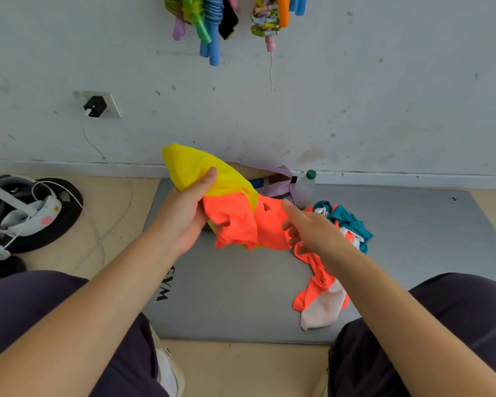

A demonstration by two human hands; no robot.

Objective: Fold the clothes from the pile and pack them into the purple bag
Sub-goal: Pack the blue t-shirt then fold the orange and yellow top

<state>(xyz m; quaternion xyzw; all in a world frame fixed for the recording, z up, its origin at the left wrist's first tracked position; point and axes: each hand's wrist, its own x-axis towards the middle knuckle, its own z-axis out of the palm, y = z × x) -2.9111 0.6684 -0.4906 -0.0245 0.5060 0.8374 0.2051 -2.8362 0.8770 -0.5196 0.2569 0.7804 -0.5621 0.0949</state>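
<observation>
Knees: dark trousers [55, 319] at the bottom edge on both sides, arms reaching forward between them.
Mat: grey mat [241, 296] on the floor, carrying the clothes and the bag.
Loose garment: orange-and-pale piece [321, 293] lying crumpled on the mat under the right forearm, not yet folded.
Left hand: left hand [184, 213] with its grip clenched round the yellow-and-orange garment [229, 204], thumb pressed on the yellow part, holding it up off the mat.
Right hand: right hand [309, 227] reaching into the orange end of the same garment, index finger out; lower fingers seem tangled in orange cloth, so probably grasping it, though not fully clear.
Garment look: thin, limp, bright fabric, yellow at the top and orange below, bunched and twisted with no flat edge showing.
Step in hand: likely opening the garment out before folding.
Doing it well: find two matching corners or the hem, shake it flat, lay it on the bare mat in front, then fold in halves; avoid dragging the loose piece along.
Pile: teal, white and orange pile [347, 222] just beyond the right hand, on the mat.
Bag: purple bag [278, 181] behind the held garment near the wall, mostly hidden, mouth apparently open.
Bottle: clear bottle [305, 187] with green cap just beside the bag.
</observation>
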